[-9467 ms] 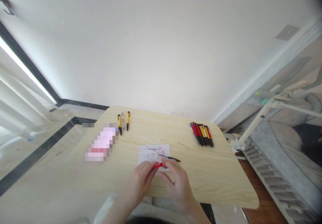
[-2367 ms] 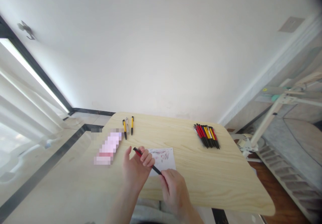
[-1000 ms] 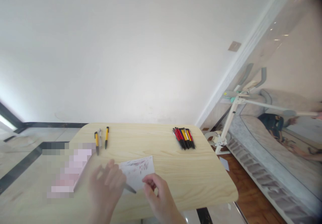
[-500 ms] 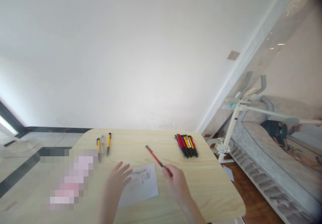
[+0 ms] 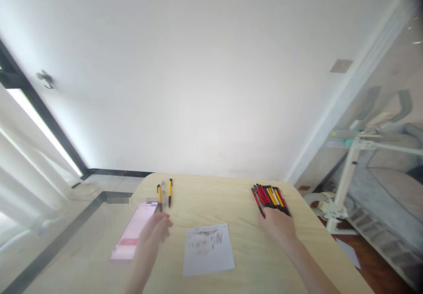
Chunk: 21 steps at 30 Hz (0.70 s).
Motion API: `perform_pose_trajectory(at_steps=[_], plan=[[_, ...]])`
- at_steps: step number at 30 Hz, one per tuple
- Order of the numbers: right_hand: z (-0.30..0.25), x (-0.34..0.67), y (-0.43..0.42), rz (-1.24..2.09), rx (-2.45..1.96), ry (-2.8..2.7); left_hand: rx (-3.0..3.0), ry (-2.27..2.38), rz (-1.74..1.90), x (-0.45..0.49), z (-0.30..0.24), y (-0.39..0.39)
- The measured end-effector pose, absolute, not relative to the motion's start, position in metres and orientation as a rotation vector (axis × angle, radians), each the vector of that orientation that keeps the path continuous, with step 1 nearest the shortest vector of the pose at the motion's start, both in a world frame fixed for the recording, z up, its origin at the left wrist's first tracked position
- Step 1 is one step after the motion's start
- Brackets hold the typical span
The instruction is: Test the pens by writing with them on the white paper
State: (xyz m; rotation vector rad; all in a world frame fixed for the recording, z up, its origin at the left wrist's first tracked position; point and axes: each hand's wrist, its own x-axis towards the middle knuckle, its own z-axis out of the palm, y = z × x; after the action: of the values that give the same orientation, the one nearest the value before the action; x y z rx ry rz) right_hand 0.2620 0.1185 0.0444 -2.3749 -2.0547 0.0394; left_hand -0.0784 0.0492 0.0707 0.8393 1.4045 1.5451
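Observation:
My right hand [image 5: 276, 224] reaches to the near ends of a bundle of several red, yellow and black pens [image 5: 269, 196] at the table's back right. A red and black pen on the bundle's left side runs up to its fingertips, and the back of the hand hides the fingers. My left hand [image 5: 154, 231] hovers with fingers stretched out, holding nothing, just in front of two yellow and black pens [image 5: 159, 195] and a clear pen lying between them. A scribbled white paper [image 5: 208, 248] lies between my hands.
A pink packet [image 5: 134, 230] lies left of my left hand near the edge of the wooden table [image 5: 205, 197]. A white stand [image 5: 346, 177] and a grey couch are on the right. A white wall is behind, with a window and curtains at the left.
My right hand has carried the red and black pen from above the paper to the bundle at the back right. My left hand has moved left off the paper towards the yellow pens.

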Motion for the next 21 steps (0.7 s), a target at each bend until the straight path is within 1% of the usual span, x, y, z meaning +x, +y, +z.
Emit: perform_pose_trajectory(at_steps=[5,7,10,15,21], plan=[[0.043,0.273,0.125,0.077,-2.394,-2.059,1.325,1.859,1.346,-0.11,0.091,0.081],[0.041,0.273,0.12,0.087,-2.386,-2.018,1.502,2.053,1.093,-0.116,0.093,0.101],[0.034,0.268,0.106,0.106,-2.349,-1.965,1.709,2.264,0.564,-0.119,0.086,0.136],[0.022,0.259,0.081,0.136,-2.217,-1.904,1.723,2.31,0.356,-0.116,0.06,0.18],[0.02,0.267,0.072,0.138,-2.14,-1.886,1.766,2.242,0.156,-0.109,0.044,0.198]])
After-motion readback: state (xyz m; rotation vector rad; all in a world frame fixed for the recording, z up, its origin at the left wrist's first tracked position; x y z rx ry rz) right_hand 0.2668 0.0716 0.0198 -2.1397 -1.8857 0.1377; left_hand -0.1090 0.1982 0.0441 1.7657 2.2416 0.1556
